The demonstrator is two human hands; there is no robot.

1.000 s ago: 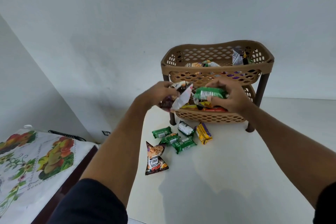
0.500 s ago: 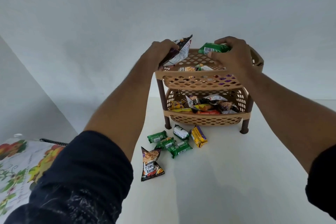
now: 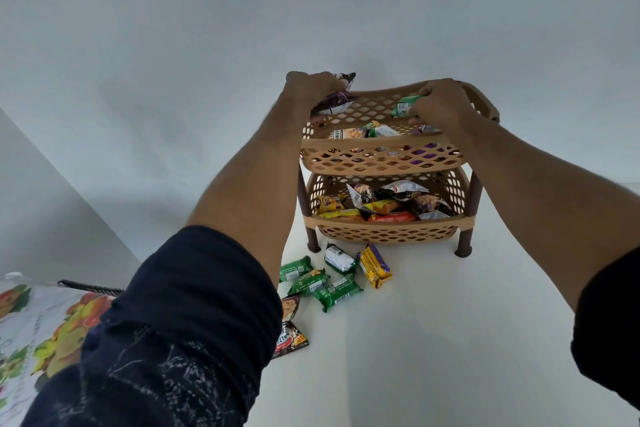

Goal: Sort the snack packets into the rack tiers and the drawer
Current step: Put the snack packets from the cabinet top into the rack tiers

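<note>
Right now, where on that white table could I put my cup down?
The white table is bare right of the yellow packet and in front of the rack. It is crowded at the green packets by the rack's left leg.

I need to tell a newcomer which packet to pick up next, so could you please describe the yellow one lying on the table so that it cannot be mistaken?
Start at the tan two-tier rack on the white table. In front of its lower tier lies a small cluster of loose packets. The yellow packet is the rightmost of them, beside a white and green packet; it alone is yellow with purple, while the others are mostly green.
</note>
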